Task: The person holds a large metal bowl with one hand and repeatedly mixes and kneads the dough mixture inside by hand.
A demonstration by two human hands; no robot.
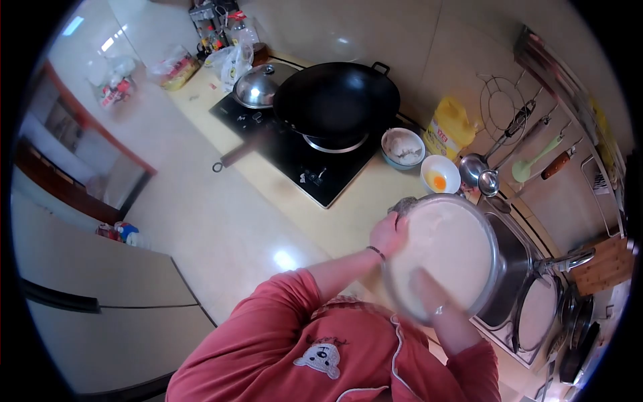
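A wide metal basin (pixel 493 271), tilted toward me, holds a smooth, milky off-white mixture (pixel 452 244). My left hand (pixel 390 233) grips its left rim, fingers closed around the edge. A crumpled greyish thing (pixel 402 206) shows beside that hand; its kind is unclear. My right hand (pixel 423 285) reaches into the basin over the near side, and its fingers are blurred and partly lost in the mixture. Just beyond the basin stand a white bowl (pixel 450 167) with a raw egg (pixel 439 181) in it and another bowl (pixel 385 153) holding white powder.
A black wok (pixel 335 100) sits on the induction cooktop (pixel 321 184), its handle (pixel 234 153) jutting over the counter edge. Beside it is a domed steel lid (pixel 258 87). A yellow oil jug (pixel 449 127) stands by the wall. Right of the basin lies the sink (pixel 512 244), below hanging ladles (pixel 474 167).
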